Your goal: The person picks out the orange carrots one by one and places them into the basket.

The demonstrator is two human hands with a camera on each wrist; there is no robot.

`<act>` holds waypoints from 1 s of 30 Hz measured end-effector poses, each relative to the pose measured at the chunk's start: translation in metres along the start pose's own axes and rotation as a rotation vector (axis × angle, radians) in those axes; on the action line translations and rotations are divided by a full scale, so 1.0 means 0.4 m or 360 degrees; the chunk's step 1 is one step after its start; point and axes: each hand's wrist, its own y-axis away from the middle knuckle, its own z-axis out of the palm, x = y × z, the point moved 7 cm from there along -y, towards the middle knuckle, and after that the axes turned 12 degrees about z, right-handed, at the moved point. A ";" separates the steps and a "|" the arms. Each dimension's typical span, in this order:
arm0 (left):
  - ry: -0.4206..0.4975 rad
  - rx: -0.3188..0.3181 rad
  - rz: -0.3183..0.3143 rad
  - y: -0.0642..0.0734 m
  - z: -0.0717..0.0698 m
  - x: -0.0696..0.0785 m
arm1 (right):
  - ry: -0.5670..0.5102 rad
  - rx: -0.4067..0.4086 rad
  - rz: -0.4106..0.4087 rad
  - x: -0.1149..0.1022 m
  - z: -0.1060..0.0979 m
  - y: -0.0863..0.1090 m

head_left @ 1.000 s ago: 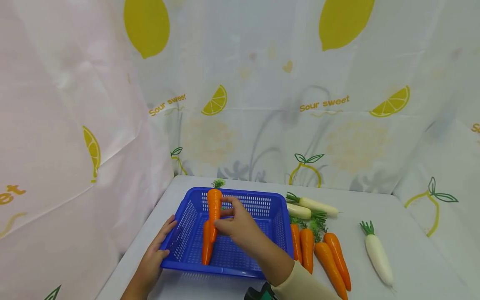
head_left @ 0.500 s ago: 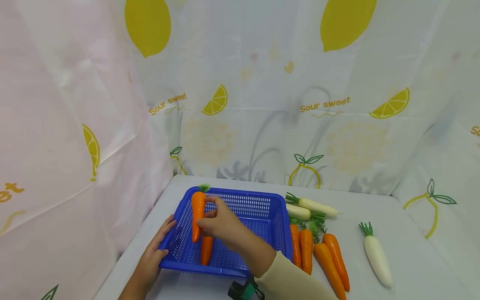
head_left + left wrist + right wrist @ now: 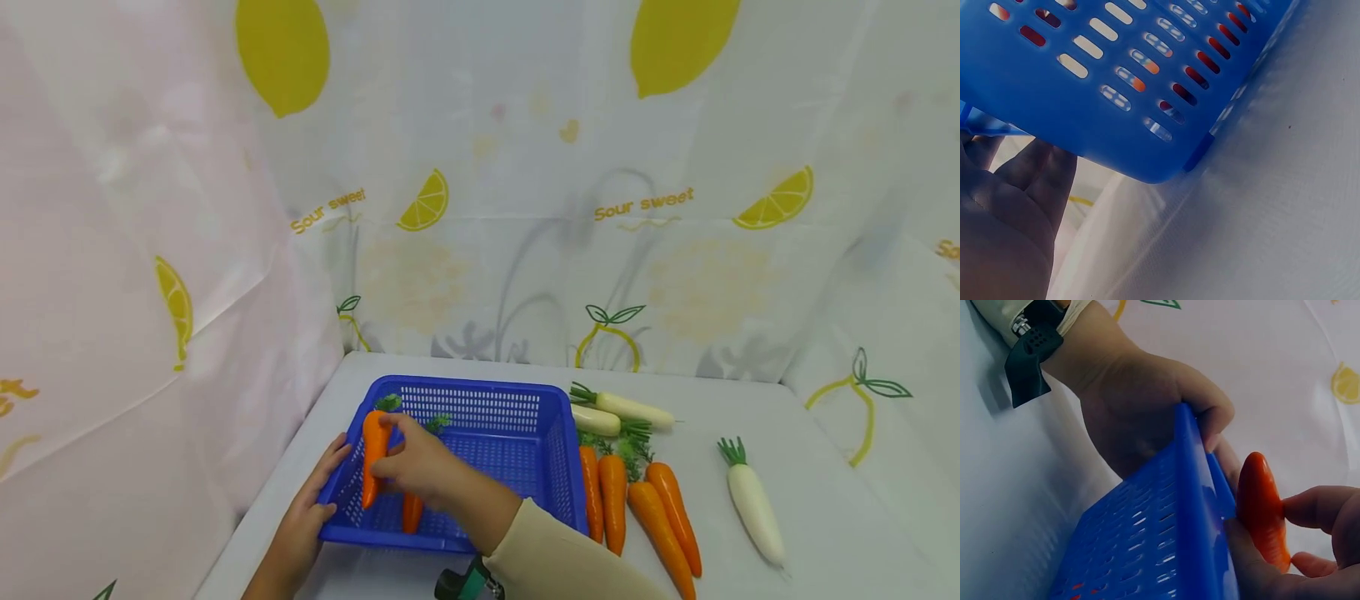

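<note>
In the head view my right hand point(image 3: 420, 467) pinches a carrot point(image 3: 374, 457) inside the left part of a blue plastic basket point(image 3: 480, 385). The carrot's green top points away from me; the right wrist view shows this carrot point(image 3: 1262, 512) between thumb and fingers, just inside the basket's rim point(image 3: 1194, 506). A second carrot point(image 3: 412, 512) lies on the basket floor, partly hidden by my right hand. My left hand point(image 3: 303, 508) holds the basket's left rim, its thumb bent over the edge. In the left wrist view the left fingers point(image 3: 1047, 181) sit under the rim.
Right of the basket lie several carrots point(image 3: 663, 533) and two white radishes point(image 3: 633, 410), close together on the white table point(image 3: 825, 517). Another white radish point(image 3: 753, 512) lies apart, farther right. Lemon-print cloth point(image 3: 480, 275) stands behind and on both sides.
My right hand has carried its carrot leftward and lowered it into the basket's left side. The second carrot's green top has come into view. My left hand stays at the rim.
</note>
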 end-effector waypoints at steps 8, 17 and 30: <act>-0.0061 0.0034 -0.0007 -0.003 -0.004 0.005 | 0.0089 0.0090 0.0131 0.025 0.010 -0.012; -0.0087 0.0068 -0.0028 -0.004 0.002 0.004 | 0.0208 0.0118 0.0165 0.029 -0.008 0.004; -0.0091 0.0060 0.0009 -0.004 0.002 0.006 | 0.0096 0.0031 0.0037 0.016 -0.026 0.031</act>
